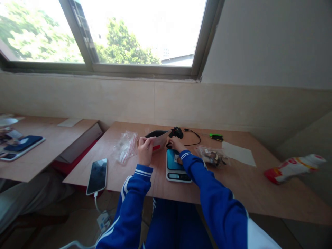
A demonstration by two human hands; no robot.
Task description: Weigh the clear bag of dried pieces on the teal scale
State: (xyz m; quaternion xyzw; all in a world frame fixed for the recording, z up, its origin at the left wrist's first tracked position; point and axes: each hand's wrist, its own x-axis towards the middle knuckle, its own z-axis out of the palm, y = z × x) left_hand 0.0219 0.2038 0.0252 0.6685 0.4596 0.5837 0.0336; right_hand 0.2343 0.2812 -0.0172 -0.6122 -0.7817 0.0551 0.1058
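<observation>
My left hand [145,150] is closed, pinching the edge of a clear plastic bag [161,141] that has a red patch on it. My right hand [176,143] is curled at the bag's other end, its fingers around a small dark piece [169,145] whose kind I cannot make out. Below the right hand lies a kitchen scale [173,160] with a blue top and white body. A small brown piece [180,159] rests on it, partly hidden by my right sleeve. Behind the bag sits a dark, rounded object [157,133], mostly covered.
Empty clear bags [126,147] lie left, near a phone [97,176] on a charging cable. To the right are a bag of dark and pale pieces [214,157], a paper sheet [238,153], a screwdriver [216,137], a black cable [198,136] and a bottle [293,168].
</observation>
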